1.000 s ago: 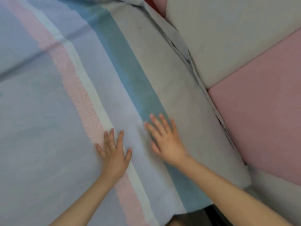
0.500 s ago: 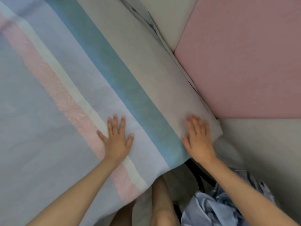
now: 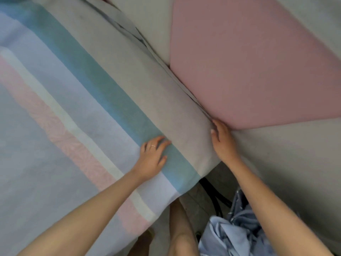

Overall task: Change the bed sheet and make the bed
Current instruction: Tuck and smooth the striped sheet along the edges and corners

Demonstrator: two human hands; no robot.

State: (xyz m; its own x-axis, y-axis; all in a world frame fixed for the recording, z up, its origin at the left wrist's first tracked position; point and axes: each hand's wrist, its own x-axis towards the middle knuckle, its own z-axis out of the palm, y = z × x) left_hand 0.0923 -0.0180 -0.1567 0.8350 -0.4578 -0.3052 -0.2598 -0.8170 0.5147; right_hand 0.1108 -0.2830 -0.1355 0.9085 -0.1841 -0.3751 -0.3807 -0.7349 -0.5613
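Nearby: crumpled blue cloth [image 3: 230, 237] on floor [image 3: 193, 205], pink panel [image 3: 249, 61] abutting sheet [image 3: 92, 108].

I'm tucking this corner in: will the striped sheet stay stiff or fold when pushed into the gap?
Probably floppy: the striped sheet hangs loosely at its corner, so it should fold into the gap beside the pink wall panel. Likely light and apt to slide or bunch, lying thin and smooth; the left hand pressing flat on it should anchor it.

Left hand [image 3: 151, 158] now on teal stripe [image 3: 110, 97], right hand [image 3: 222, 143] at bed sheet [image 3: 55, 137] edge.
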